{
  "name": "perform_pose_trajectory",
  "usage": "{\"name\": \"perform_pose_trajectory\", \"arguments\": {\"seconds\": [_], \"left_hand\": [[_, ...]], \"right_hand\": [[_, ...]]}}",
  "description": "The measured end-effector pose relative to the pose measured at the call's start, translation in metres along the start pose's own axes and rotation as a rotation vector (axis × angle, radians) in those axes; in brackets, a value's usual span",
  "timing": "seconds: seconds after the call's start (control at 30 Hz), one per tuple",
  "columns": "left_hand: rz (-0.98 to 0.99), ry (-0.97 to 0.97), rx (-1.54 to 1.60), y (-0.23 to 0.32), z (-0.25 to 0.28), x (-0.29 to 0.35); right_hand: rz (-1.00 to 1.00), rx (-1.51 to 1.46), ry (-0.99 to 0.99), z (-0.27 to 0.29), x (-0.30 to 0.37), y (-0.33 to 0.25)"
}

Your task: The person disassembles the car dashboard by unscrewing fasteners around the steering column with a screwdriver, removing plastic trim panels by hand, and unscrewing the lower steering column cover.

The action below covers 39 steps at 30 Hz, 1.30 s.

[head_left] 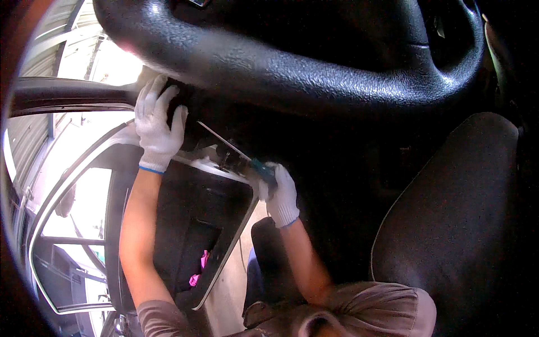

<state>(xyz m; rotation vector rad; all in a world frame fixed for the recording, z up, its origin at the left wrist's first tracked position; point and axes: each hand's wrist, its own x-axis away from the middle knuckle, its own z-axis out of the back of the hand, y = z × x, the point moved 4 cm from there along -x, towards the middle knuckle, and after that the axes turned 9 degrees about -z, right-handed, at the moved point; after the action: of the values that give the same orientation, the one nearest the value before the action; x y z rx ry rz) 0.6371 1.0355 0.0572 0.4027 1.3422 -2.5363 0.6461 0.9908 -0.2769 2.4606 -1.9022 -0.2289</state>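
My left hand (159,126), in a white knit glove with a blue cuff edge, is at the far left below the steering wheel (264,70). Its fingers are stretched and the thumb stands apart, against dark trim where the dashboard meets the door frame. My right hand (283,196), gloved the same way, is closed round the dark green handle of a screwdriver (263,168). Its long thin shaft slants up and left, toward the shadow beneath the dashboard. What the tip touches is too dark to tell.
An open car door (185,219) with a dark inner panel stands at my left; a pink cloth (196,275) lies in its pocket. A dark seat (449,208) rises on the right. Pale ground (227,292) shows between door and legs. The footwell is deep in shadow.
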Motion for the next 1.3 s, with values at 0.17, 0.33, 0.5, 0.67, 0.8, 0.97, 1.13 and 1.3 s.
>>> {"name": "perform_pose_trajectory", "arguments": {"seconds": [0.17,0.33,0.5,0.67,0.8,0.97,1.13,1.3], "left_hand": [[0.005,0.012,-0.025,-0.013,-0.011,0.007],[0.024,0.008,-0.028,-0.022,-0.016,0.013],[0.019,-0.002,-0.017,-0.027,-0.024,0.021],[0.022,-0.018,-0.032,-0.029,-0.026,0.022],[0.031,-0.031,-0.019,-0.027,-0.025,0.017],[0.024,-0.037,-0.018,-0.03,-0.027,0.024],[0.017,-0.036,-0.021,-0.03,-0.026,0.023],[-0.004,-0.092,0.024,-0.024,-0.021,0.021]], "right_hand": [[0.226,-0.185,0.277,-0.013,-0.013,-0.014],[0.342,0.029,0.079,-0.003,-0.024,-0.002],[0.045,-0.181,0.18,0.002,-0.025,-0.009],[0.32,0.063,0.236,-0.017,-0.023,-0.008],[0.11,-0.014,-0.099,0.018,-0.041,-0.004],[0.275,-0.087,0.205,-0.012,-0.035,-0.002],[0.008,-0.057,-0.173,-0.002,-0.039,-0.005],[0.3,-0.048,0.224,-0.009,-0.039,-0.002]]}}
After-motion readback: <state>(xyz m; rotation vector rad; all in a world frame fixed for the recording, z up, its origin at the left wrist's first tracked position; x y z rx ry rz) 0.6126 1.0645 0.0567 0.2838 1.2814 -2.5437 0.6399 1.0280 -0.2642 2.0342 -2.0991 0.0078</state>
